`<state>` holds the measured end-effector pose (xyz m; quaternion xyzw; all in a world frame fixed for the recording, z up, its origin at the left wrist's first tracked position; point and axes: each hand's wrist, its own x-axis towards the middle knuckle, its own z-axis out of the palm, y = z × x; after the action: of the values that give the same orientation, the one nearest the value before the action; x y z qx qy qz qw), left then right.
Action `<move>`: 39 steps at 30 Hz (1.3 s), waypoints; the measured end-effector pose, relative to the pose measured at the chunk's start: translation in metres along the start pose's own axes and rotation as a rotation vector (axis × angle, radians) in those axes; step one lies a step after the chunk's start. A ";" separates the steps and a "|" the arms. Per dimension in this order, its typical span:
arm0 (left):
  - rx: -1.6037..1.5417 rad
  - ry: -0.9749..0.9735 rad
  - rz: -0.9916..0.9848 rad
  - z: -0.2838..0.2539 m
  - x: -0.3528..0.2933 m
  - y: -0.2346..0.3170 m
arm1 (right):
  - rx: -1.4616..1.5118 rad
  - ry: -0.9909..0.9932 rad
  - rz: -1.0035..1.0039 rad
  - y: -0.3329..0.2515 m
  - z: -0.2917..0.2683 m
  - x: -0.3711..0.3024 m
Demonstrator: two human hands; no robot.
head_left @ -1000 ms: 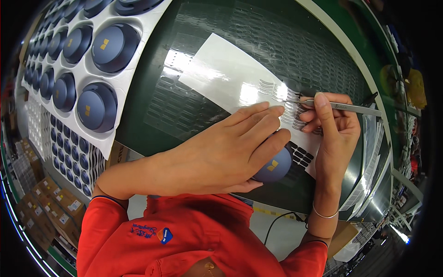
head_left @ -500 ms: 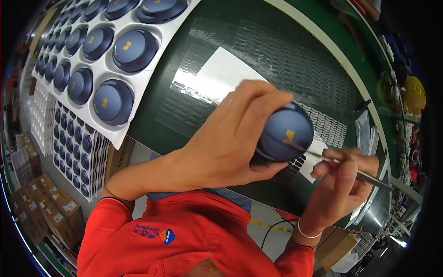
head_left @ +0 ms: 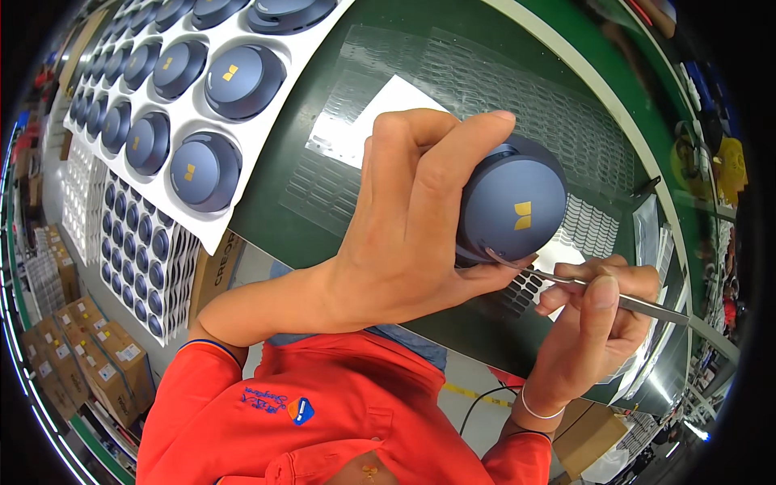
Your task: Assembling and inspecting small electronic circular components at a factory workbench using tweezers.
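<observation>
My left hand grips a dark blue, rounded headphone ear cup from its left side, thumb below and fingers above. A small gold emblem shows on the cup's smooth face. Between the thumb and fingers of my right hand is a pair of metal tweezers. Their thin tip meets the lower edge of the cup's face, close to my left thumb. Whether the tip pinches anything is too small to tell.
A white molded tray with several similar blue cups stands at the left. Clear perforated sticker sheets and a white sheet lie on the dark green table. Stacked trays and cardboard boxes stand lower left.
The cup has shifted slightly right and up and turned a little in my left hand. The tweezers' tip has moved from beside the emblem to the face's lower edge.
</observation>
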<state>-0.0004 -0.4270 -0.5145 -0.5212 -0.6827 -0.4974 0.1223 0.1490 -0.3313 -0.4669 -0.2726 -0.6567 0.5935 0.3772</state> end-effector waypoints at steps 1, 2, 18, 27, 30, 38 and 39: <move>0.003 -0.006 -0.002 0.000 0.000 0.000 | 0.008 0.000 0.008 0.000 0.001 0.000; 0.004 -0.006 -0.005 0.000 -0.001 -0.001 | 0.008 -0.003 0.010 0.001 0.002 0.000; 0.044 -0.001 0.003 0.000 -0.002 -0.002 | 0.062 -0.067 0.036 0.008 -0.003 0.000; 0.031 0.010 0.014 0.001 -0.004 -0.004 | 0.032 -0.042 0.024 0.008 0.004 -0.001; 0.041 0.008 0.026 0.002 -0.005 -0.006 | -0.011 -0.026 0.000 0.009 0.006 0.000; 0.034 -0.009 0.039 -0.004 -0.003 -0.006 | 0.100 -0.055 0.064 0.010 -0.001 0.000; 0.026 -0.004 0.041 -0.004 -0.003 -0.006 | 0.079 -0.064 0.041 0.011 -0.002 0.000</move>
<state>-0.0054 -0.4316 -0.5177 -0.5344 -0.6786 -0.4849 0.1376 0.1500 -0.3288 -0.4776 -0.2519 -0.6388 0.6348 0.3543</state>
